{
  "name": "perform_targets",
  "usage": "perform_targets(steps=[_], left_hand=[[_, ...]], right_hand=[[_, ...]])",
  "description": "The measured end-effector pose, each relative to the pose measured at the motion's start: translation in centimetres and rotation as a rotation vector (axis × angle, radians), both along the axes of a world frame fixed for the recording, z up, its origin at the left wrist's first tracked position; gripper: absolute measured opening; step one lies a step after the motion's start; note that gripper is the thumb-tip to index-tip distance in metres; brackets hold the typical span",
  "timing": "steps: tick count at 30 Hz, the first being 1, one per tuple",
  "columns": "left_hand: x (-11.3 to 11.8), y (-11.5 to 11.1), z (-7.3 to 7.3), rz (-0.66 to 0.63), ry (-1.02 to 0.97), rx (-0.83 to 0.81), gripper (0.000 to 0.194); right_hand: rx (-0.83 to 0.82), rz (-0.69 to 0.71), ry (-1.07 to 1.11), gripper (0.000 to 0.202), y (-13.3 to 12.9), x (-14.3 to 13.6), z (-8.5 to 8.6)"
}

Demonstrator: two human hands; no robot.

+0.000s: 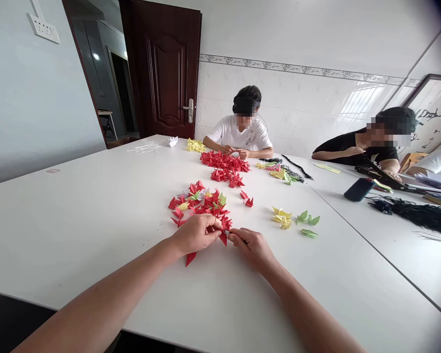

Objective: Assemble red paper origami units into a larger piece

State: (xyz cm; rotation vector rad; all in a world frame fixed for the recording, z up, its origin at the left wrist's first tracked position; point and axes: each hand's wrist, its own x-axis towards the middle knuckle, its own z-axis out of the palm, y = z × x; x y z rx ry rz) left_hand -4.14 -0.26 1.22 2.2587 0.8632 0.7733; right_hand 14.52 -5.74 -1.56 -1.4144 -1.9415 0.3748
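My left hand [200,233] is closed in a pinch on a red folded paper crane [224,239], mostly hidden by the fingers. My right hand [253,249] meets it from the right, its fingers closed around a thin dark tool with a shiny tip [227,232]; its exact kind is too small to make out. A loose pile of paper cranes [196,189], mainly red with some green, yellow and white, lies just beyond my hands. Below my left wrist the pointed end of a red folded paper piece [191,258] sticks out.
Further red cranes [224,161] are heaped before a person in white [238,132]. Yellow cranes [281,216] and green folded pieces [308,218] lie to the right. Another person in black [341,144] sits near a dark cylinder [359,189] and black strings [415,211]. White strings [146,146] lie far left.
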Motion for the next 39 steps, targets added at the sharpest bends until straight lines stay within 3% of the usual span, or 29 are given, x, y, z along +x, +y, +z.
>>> perform_targets(steps=[21,26,32,35,39], left_hand=[[-0.2,0.0,0.2,0.019,-0.006,0.022,0.012],[-0.1,-0.3,0.2,-0.063,0.0,0.001,0.012],[0.0,-0.4,0.2,-0.1,0.002,0.018,0.013],[-0.5,0.1,0.6,-0.012,-0.057,0.049,0.015],[-1.4,1.2,1.4,0.161,-0.102,0.139,0.016]], right_hand=[[0.044,-0.011,0.093,0.036,-0.2,0.0,0.4],[0.115,-0.042,0.207,0.031,-0.2,-0.4,0.3],[0.075,-0.034,0.198,0.019,0.0,-0.8,-0.3],[0.01,-0.17,0.268,0.024,0.6,0.2,-0.3],[-0.032,-0.48,0.396,0.031,2.6,2.5,-0.4]])
